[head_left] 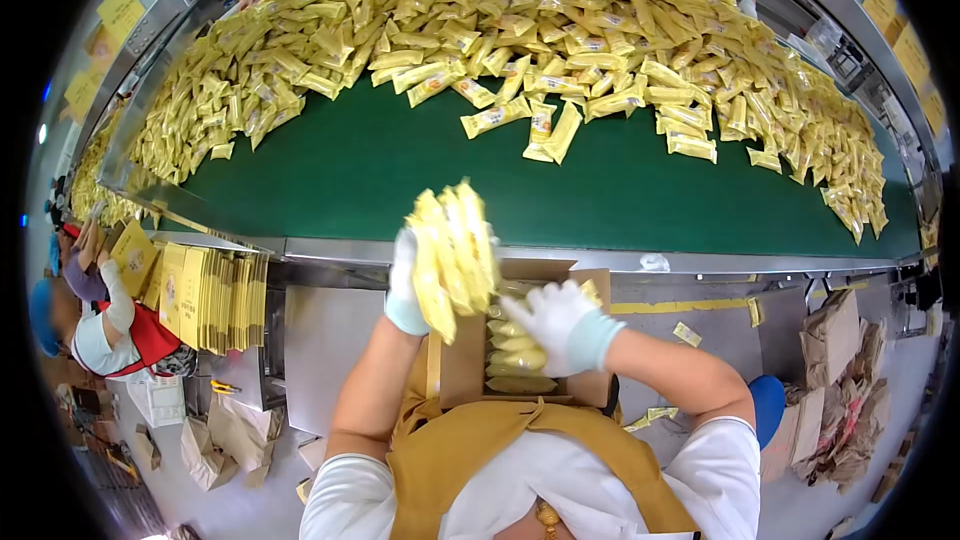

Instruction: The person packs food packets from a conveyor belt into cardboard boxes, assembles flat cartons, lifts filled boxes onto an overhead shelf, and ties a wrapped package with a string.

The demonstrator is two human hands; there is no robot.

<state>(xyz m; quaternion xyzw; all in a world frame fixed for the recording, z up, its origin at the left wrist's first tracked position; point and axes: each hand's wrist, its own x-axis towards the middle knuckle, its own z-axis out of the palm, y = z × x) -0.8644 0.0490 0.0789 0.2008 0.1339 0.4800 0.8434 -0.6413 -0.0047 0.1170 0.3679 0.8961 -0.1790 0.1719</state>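
Note:
My left hand [404, 288], in a white glove with a pale blue cuff, is wrapped round an upright bundle of several yellow snack packets [452, 258]. Below and to the right of the bundle is an open cardboard box [447, 360] in front of my body. Inside it, a row of yellow packets [517, 359] lies stacked. Over the box's right side reaches my gloved right hand [565, 327], its fingers apart and pointing left towards the bundle. No packet shows in its fingers, though the fingertips are slightly blurred.
Beyond the box runs a green conveyor belt [330, 165] with a metal edge, heaped with loose packets [600, 20]. Folded yellow cartons [215, 295] stand at left, near a person in a red apron [158, 338]. Other people work across the belt. Brown paper [832, 340] lies at right.

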